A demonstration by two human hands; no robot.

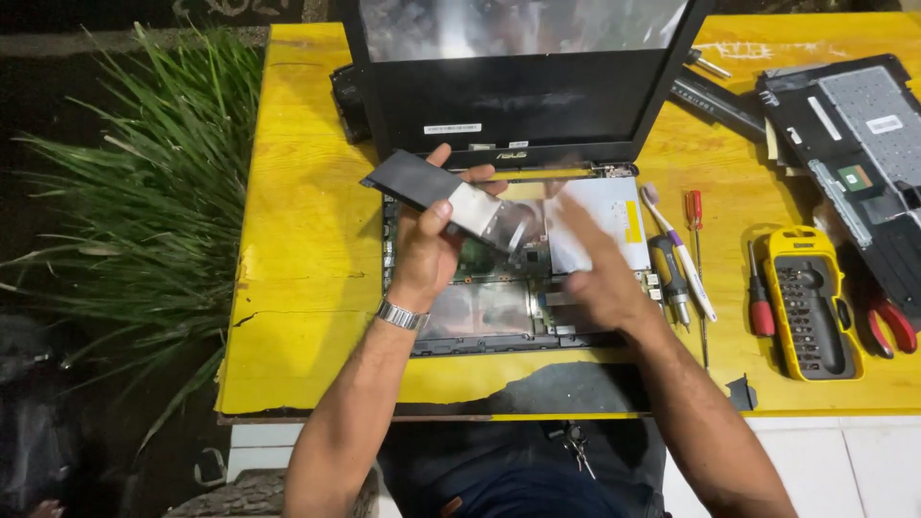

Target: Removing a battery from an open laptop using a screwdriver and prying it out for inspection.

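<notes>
clearly left hand (429, 240) grips flat black-and-silver drive (451, 200); right hand (597, 278) blurred.

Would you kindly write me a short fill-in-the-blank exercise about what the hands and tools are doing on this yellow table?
1. The left hand holds a flat black and silver drive above the opened ____.
2. A metal ____ sits on the left wrist.
3. The right hand hovers, blurred, over the laptop base and holds ____.
4. The screwdriver bit case to the right is ____ in colour.

Missing words: laptop; watch; nothing; yellow
</notes>
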